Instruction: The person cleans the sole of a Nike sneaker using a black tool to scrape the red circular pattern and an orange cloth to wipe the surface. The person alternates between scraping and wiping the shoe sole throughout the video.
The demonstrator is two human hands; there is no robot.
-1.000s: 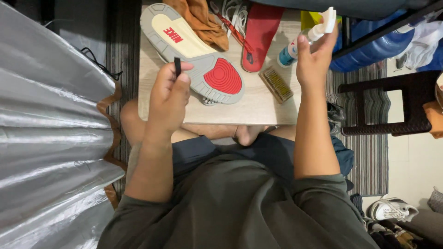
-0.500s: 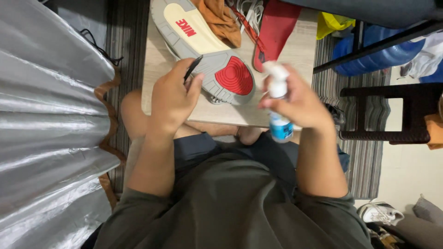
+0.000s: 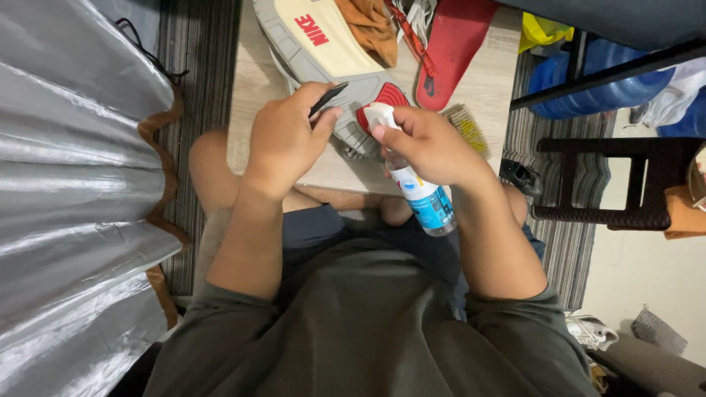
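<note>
- Right hand point(image 3: 434, 143) now lowered from the far right corner of the pale wooden surface point(image 3: 250, 95) to its near edge, wrapped round a white-capped blue-labelled spray bottle point(image 3: 419, 195), forefinger on the nozzle.
- Left hand point(image 3: 283, 140) closed on a thin black brush handle point(image 3: 329, 98), close beside.
- Cream, grey and red shoe sole point(image 3: 323, 51) lying just beyond both hands, nozzle brought near its red heel; spraying probably imminent.
- Red insole point(image 3: 456, 44) at the far edge.

bare table point(image 3: 254, 95) is left free beside the shoe sole point(image 3: 323, 51); the far edge is crowded by red insole point(image 3: 452, 51) and brush point(image 3: 467, 129).
</note>
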